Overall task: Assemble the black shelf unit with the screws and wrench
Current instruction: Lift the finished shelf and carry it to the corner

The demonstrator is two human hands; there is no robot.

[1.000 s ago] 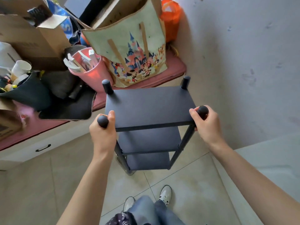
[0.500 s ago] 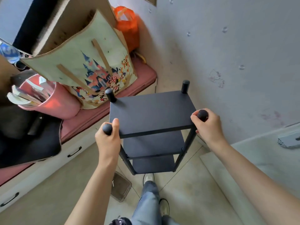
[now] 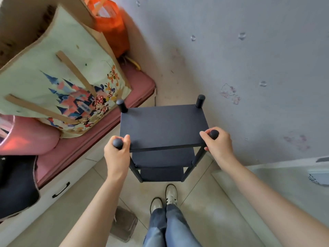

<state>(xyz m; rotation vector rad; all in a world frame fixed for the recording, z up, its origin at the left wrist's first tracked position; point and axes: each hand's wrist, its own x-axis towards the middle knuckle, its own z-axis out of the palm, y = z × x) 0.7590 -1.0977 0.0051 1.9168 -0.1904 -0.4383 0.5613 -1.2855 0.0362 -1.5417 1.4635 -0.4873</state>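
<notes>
**Shelf unit held at its two near posts, beside the wall**

A tiled floor (image 3: 204, 207) is shown, bounded by a pale grey wall (image 3: 249, 59) bearing faint cartoon stickers. The black shelf unit (image 3: 162, 128), upright with three tiers visible, is seen just beside this wall; whether its feet rest on the floor cannot be told. To the left of the unit, a low drawer cabinet with a pink cushion (image 3: 99, 139) is seen, on which a printed tote bag (image 3: 62, 81) and an orange bag (image 3: 110, 24) are stacked. A small clear container (image 3: 123, 223) lies on the floor nearer the person than the unit.

The rounded cap of the near-left post is enclosed by the left hand (image 3: 116, 154); the near-right post is likewise gripped by the right hand (image 3: 218, 145). Both grips are closed on the unit.

The frame is judged rigid and fairly light, its painted posts somewhat smooth. Hold is best taken low on the posts, under the top board, since caps may pull off. No screws or wrench are visible.
</notes>
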